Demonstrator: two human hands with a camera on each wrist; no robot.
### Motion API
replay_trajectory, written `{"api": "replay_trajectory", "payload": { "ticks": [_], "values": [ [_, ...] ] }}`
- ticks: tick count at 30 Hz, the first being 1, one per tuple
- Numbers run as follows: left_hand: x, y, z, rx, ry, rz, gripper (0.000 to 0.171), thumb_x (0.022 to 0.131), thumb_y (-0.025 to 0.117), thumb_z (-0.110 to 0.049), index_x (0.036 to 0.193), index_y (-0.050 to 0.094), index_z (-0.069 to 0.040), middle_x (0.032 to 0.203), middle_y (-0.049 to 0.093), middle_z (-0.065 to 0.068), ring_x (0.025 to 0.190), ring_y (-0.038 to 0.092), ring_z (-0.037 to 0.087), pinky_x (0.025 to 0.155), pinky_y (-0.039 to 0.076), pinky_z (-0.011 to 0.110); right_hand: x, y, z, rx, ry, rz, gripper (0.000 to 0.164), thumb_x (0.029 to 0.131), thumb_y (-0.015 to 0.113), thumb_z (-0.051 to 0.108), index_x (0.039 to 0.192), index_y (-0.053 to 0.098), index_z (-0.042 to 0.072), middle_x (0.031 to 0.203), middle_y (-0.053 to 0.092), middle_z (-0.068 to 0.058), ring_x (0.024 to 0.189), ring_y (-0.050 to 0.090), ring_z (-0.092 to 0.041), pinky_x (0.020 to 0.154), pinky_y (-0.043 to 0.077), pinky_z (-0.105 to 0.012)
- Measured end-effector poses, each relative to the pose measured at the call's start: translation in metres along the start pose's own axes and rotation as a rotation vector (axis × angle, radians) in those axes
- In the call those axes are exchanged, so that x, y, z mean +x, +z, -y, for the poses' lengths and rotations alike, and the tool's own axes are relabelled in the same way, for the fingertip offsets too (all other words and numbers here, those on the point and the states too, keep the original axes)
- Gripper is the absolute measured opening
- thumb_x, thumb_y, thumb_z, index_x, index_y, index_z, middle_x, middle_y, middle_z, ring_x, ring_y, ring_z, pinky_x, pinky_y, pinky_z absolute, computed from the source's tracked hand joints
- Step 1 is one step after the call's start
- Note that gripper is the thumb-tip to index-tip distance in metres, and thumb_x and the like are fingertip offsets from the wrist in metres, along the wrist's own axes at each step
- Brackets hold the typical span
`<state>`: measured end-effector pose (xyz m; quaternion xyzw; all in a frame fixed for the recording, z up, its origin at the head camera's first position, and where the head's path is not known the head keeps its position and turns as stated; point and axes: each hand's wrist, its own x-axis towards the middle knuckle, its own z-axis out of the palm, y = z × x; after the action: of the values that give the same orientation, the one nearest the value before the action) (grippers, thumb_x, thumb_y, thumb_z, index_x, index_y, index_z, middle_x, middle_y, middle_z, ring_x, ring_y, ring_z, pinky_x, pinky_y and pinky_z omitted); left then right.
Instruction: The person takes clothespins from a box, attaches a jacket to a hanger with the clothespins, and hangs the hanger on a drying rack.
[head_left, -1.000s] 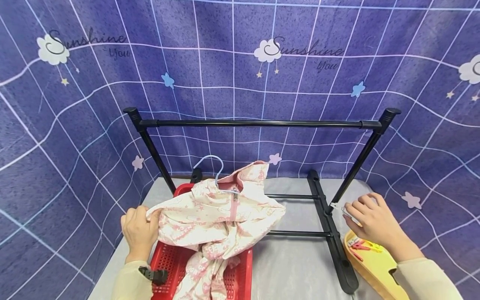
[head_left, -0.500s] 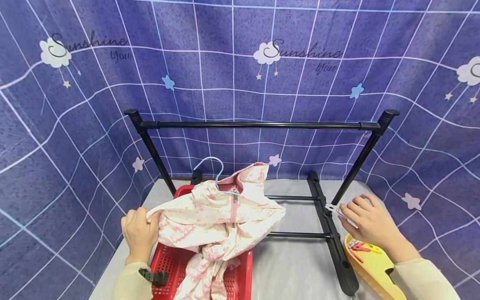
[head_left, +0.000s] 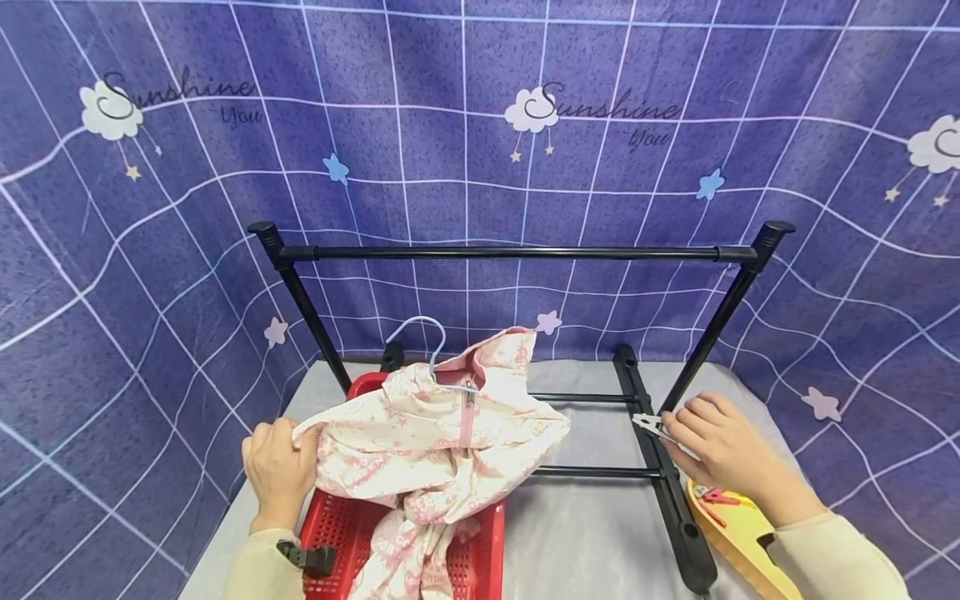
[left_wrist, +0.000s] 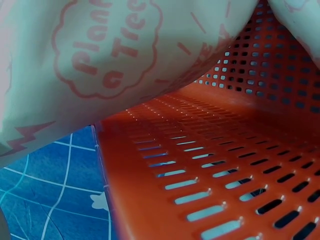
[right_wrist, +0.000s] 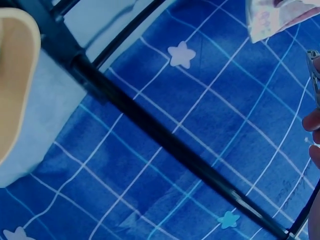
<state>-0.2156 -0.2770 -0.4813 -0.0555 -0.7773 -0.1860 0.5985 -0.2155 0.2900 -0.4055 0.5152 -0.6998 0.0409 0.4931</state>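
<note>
The left hand (head_left: 279, 467) grips the outer edge of a pink-and-white printed jacket (head_left: 435, 433) at its 9 o'clock end, fingers curled; the fingertips are hidden by cloth. The right hand (head_left: 716, 442), at the jacket's 3 o'clock and well apart from it, pinches a pale clothespin (head_left: 648, 425) between thumb and fingers.

The clothespin's long axis runs roughly from 4 to 10 o'clock, its far tip aimed back toward the jacket, with a gap between. The jacket stretches from about 9 to 3 o'clock across the shoulders: the left hand is at 1 end, touching, while the other shoulder's bare tip faces the right hand. So the left hand is nearer the jacket, and the gap on the 3 o'clock side is the relation that matters most.

A pale blue hanger (head_left: 417, 319) rises at the neckline's 11 o'clock, its hook free of the rack's top bar (head_left: 495, 252) beyond. At 6 o'clock, printed cloth hangs into a red basket (head_left: 491, 550); I cannot tell how much is the same jacket.

By the right forearm, at about 5 o'clock, a yellow tray (head_left: 738, 533) holds pink-red pegs (head_left: 716, 497), beside the rack's black foot (head_left: 684, 533).
</note>
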Motion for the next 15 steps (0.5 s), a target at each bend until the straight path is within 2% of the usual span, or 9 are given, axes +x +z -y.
{"api": "replay_trajectory", "payload": {
  "ticks": [9,15],
  "values": [
    [-0.001,0.0,0.0,-0.006,-0.011,0.006,0.066,0.095,0.051,-0.06,0.075,0.051,0.003,0.065,0.044,0.02,0.061,0.042,0.041,0.061,0.026,0.052,0.023,0.005,0.005,0.038,-0.052,-0.057,0.027,0.096,0.05,0.015,0.084,0.065,-0.004,0.07,0.056,-0.009,0.06,0.05,-0.027,0.062,0.041,-0.042],
    [-0.001,0.0,0.0,-0.004,-0.013,0.014,0.067,0.095,0.05,-0.061,0.075,0.05,0.003,0.065,0.044,0.02,0.061,0.041,0.041,0.061,0.026,0.052,0.032,0.008,0.006,0.05,-0.075,-0.08,0.025,0.095,0.05,0.013,0.085,0.064,-0.006,0.069,0.056,-0.01,0.06,0.05,-0.027,0.063,0.042,-0.042]
  ]
}}
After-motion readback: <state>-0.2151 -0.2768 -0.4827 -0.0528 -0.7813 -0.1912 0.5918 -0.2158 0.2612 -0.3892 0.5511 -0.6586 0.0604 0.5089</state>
